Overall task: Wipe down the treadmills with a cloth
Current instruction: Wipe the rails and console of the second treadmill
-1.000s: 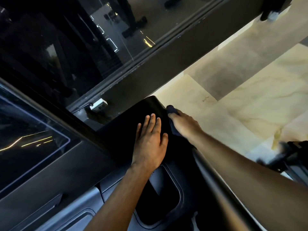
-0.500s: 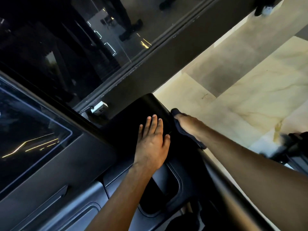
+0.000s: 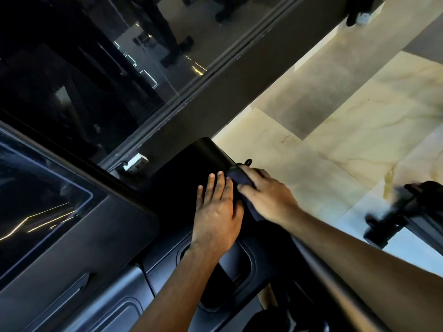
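The left hand (image 3: 217, 212) lies flat, fingers straight, on the black matte treadmill console corner (image 3: 191, 168), while the right hand (image 3: 266, 195) presses a bunched dark cloth (image 3: 239, 177) at its edge, where the cloth could slip off onto the marble floor (image 3: 335, 130).

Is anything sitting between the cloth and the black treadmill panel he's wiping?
Nothing visible. The right hand presses the dark cloth straight onto the black panel near its right edge. The left hand lies flat beside it, close against the cloth, not under it.
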